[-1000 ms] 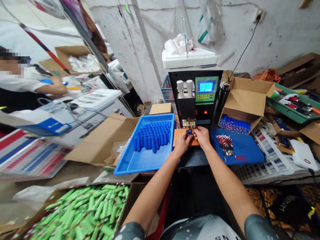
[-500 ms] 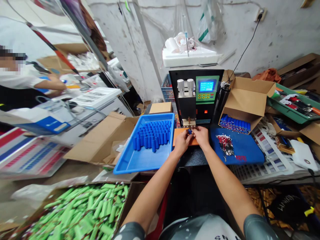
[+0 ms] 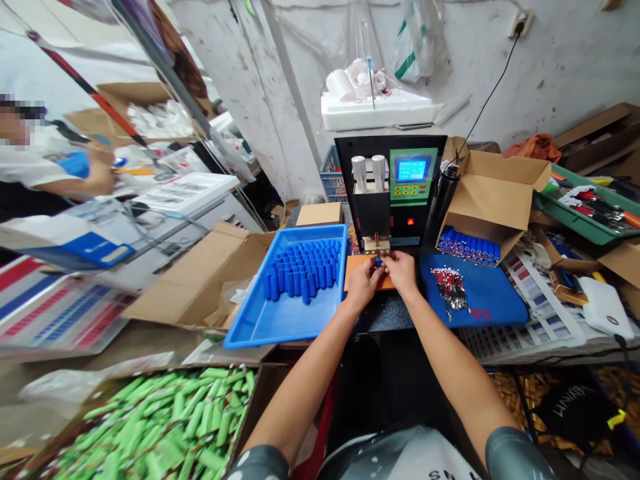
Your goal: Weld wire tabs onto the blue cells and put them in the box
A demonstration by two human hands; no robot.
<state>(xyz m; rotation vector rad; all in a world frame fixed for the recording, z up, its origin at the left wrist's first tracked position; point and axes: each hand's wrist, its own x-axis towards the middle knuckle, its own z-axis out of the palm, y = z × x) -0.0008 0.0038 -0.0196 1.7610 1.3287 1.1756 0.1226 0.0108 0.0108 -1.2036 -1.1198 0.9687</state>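
A blue cylindrical cell (image 3: 379,262) is pinched between my left hand (image 3: 362,283) and my right hand (image 3: 401,272), just under the tip of a black spot welder (image 3: 370,217) with a lit screen. Both hands are over an orange pad (image 3: 353,265). Left of them, a blue tray (image 3: 250,328) holds several upright blue cells (image 3: 305,290). To the right, thin red and black wires (image 3: 453,290) with white ends lie on a blue mat (image 3: 503,300).
An open carton (image 3: 493,200) of blue cells stands behind the mat. Green cells (image 3: 190,413) fill a box at the lower left. A green bin (image 3: 590,217) sits at the right. A person's arm (image 3: 97,175) shows at the far left.
The whole view has shifted slightly. My hands hold nearly the same place under the welder. At the far left, the other person's arm has moved.
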